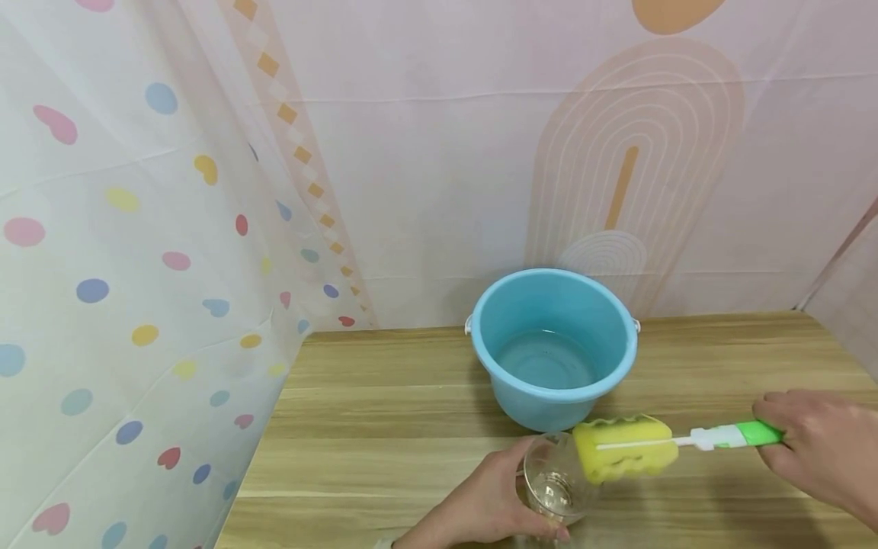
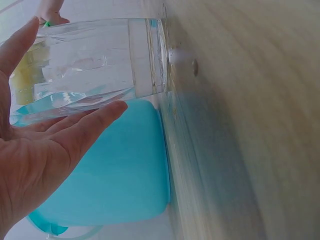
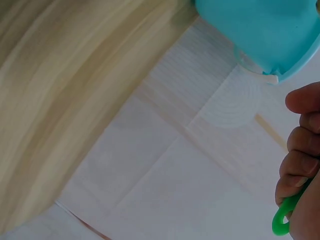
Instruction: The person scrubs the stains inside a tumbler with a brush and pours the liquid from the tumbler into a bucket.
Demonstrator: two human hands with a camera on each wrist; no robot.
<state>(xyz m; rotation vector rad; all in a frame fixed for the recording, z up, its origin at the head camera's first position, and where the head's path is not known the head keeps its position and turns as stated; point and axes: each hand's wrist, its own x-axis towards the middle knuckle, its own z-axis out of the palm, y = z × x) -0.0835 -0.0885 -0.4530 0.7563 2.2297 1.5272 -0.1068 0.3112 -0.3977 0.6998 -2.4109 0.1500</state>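
Note:
My left hand (image 1: 497,492) holds a clear glass cup (image 1: 559,492) near the front of the table, fingers and thumb around its sides. In the left wrist view, the base of the glass (image 2: 145,57) is at or very close to the tabletop. My right hand (image 1: 819,442) grips the green and white handle (image 1: 737,436) of a cup-cleaning brush. Its yellow sponge head (image 1: 627,448) points left, at the rim of the glass; I cannot tell whether its tip is inside. The right wrist view shows curled fingers (image 3: 300,160) and the handle's green looped end (image 3: 281,222).
Just behind the glass stands a light blue bucket (image 1: 507,385) with water (image 1: 546,362) in the bottom. The wood-grain table (image 1: 384,427) meets a patterned cloth backdrop (image 1: 439,191) at the back and a dotted cloth (image 1: 165,305) on the left.

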